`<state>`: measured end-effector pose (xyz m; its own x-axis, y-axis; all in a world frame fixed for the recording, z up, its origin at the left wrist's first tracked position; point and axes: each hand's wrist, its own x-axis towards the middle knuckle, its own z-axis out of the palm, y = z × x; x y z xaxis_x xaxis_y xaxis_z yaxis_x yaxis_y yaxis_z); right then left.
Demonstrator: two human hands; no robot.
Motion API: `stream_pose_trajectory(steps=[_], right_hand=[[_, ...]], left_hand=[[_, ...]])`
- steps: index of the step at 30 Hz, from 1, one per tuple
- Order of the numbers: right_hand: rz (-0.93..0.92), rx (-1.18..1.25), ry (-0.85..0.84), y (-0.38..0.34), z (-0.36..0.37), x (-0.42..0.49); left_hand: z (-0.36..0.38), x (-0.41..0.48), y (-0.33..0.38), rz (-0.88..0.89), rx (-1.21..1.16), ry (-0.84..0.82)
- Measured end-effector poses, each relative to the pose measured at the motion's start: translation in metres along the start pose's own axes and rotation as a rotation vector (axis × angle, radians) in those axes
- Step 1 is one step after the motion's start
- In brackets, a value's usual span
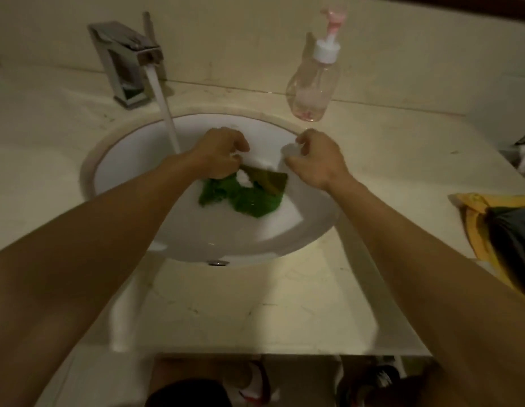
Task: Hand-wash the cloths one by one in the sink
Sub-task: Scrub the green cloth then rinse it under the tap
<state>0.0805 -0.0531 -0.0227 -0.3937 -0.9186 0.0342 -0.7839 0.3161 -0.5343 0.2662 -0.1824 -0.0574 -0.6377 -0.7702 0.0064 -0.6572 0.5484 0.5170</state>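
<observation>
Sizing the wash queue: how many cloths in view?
3. Green cloth in the sink, gripped by left hand; yellow cloth and dark cloth atop it at the right edge of the counter. Others may be hidden.

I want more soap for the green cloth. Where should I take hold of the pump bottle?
Wrap the right hand round the wide belly of the pump bottle, from the front: it stands upright behind the sink, nearest that hand; the left hand grips the green cloth.

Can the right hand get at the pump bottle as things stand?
Probably yes: the bottle stands just beyond the right hand, nothing between, though it holds a pale object.
</observation>
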Motion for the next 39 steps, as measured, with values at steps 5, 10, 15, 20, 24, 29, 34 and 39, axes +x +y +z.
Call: stream_pose_trajectory(steps=[5, 10, 15, 20, 24, 29, 34, 39], right_hand=[[-0.154, -0.199, -0.534, -0.021, 0.062, -0.003], [-0.204, -0.566, -0.650, -0.028, 0.124, 0.031], [-0.180, -0.625, -0.525, -0.018, 0.143, 0.065], [-0.053, -0.108, -0.540, -0.041, 0.144, 0.069], [0.220, 0.466, -0.331, -0.048, 0.126, 0.075], [0.278, 0.743, -0.062, -0.079, 0.118, 0.061], [0.137, 0.800, 0.051, -0.092, 0.111, 0.051], [0.327, 0.815, 0.070, -0.085, 0.101, 0.054]], left_hand=[[0.029, -0.010, -0.031, -0.078, 0.358, -0.445], [0.042, 0.009, -0.074, -0.212, 0.507, -0.488], [0.038, 0.020, -0.095, -0.251, 0.483, -0.460], [0.034, 0.020, -0.074, -0.358, 0.346, -0.296], [0.015, 0.019, -0.041, -0.467, -0.447, -0.046], [0.014, 0.026, -0.014, -0.538, -0.845, 0.177], [0.012, 0.019, 0.000, -0.542, -1.177, 0.269], [0.017, 0.009, 0.023, -0.510, -1.047, 0.276]])
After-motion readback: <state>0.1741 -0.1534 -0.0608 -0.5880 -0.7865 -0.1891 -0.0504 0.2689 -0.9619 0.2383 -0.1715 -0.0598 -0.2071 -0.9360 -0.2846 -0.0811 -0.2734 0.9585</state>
